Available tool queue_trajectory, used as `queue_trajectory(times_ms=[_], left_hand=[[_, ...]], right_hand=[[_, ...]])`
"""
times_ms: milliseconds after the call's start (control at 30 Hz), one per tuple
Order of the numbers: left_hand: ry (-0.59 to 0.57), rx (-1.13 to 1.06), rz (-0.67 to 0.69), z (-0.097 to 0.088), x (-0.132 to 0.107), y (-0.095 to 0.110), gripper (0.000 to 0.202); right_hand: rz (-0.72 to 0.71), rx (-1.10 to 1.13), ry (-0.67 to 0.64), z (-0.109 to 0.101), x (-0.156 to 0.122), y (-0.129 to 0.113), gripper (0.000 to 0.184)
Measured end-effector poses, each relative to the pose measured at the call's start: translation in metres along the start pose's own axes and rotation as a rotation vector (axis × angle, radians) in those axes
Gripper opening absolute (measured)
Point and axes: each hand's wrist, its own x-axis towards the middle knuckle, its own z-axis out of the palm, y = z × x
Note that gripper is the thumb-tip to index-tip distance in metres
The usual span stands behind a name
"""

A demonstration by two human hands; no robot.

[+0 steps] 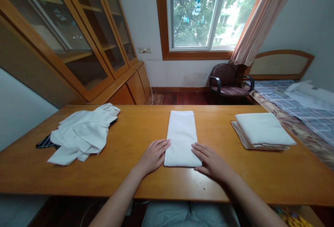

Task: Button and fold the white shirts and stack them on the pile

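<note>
A white cloth (182,128), folded into a long narrow strip, lies flat in front of me. Its near part is doubled over, with an edge running across the middle. My left hand (154,154) rests along the cloth's left side, its fingertips touching the edge and its fingers stretched out. On the right side, my right hand (208,159) lies with fingers extended over the cloth's edge and the thumb lower down by the near corner. Neither hand grips the fabric.
A crumpled heap of white cloth (83,131) with dark striped fabric beneath lies on the left of the wooden table (146,122). A stack of folded white cloths (263,129) sits on the right. Beyond are a glass-fronted cabinet (99,18), an armchair (228,81) and a bed (300,98).
</note>
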Motion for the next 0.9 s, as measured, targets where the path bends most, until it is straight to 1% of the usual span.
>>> queue_trajectory(times_ms=[100,300,467,600,733,900], left_hand=[[0.003,-0.002,-0.009,0.001,0.002,-0.002,0.058],[-0.016,-0.061,-0.009,-0.003,0.002,-0.004,0.065],[-0.085,-0.09,-0.007,-0.011,0.0,-0.004,0.073],[-0.117,-0.082,0.014,-0.014,-0.001,-0.003,0.079],[-0.084,-0.083,0.034,-0.011,-0.002,-0.005,0.079],[-0.002,-0.045,0.039,0.003,0.004,-0.013,0.073]], right_hand=[[-0.017,-0.004,0.046,0.007,0.006,0.008,0.065],[-0.022,-0.027,0.077,0.015,0.009,0.015,0.069],[-0.049,-0.05,0.131,0.015,0.006,0.015,0.052],[-0.009,-0.015,0.184,0.011,0.006,0.013,0.04],[0.03,0.093,0.227,0.006,0.01,0.009,0.032],[0.055,0.146,0.24,0.005,0.009,0.003,0.03]])
